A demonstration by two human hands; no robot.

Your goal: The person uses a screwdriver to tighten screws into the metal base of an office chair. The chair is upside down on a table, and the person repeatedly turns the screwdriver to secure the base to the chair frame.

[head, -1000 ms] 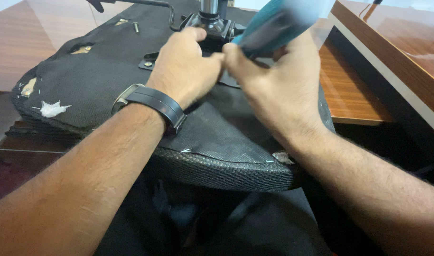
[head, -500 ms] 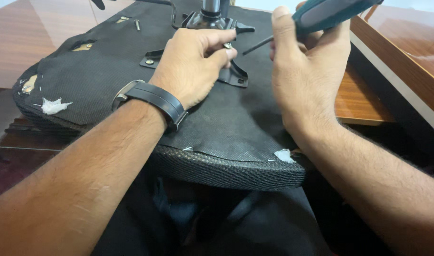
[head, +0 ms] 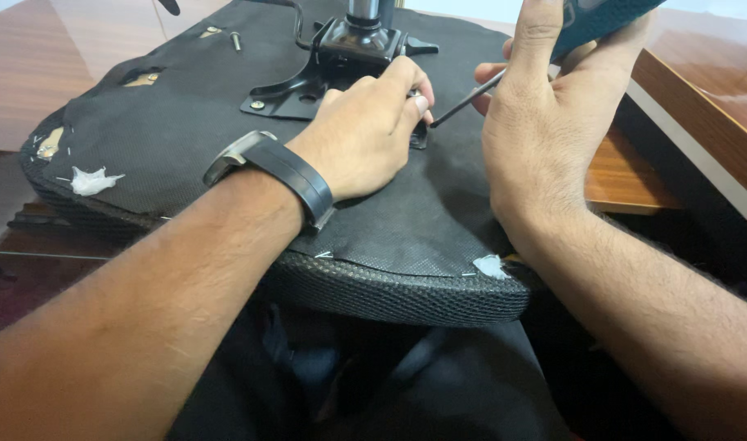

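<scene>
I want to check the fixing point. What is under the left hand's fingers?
The left hand lies on the black metal bracket and the seat underside. Its fingers hide whatever is beneath.

An upturned office chair seat (head: 185, 139) lies with its black fabric underside up, and the left hand (head: 361, 135), a dark watch (head: 279, 167) on its wrist, rests on that fabric with its fingertips at the edge of the black metal mounting plate (head: 308, 82). The right hand (head: 545, 131) grips a teal-handled screwdriver (head: 590, 20) whose thin shaft slants down towards the left fingertips; its tip seems to sit just beside them, though whether it touches a screw cannot be told.
</scene>
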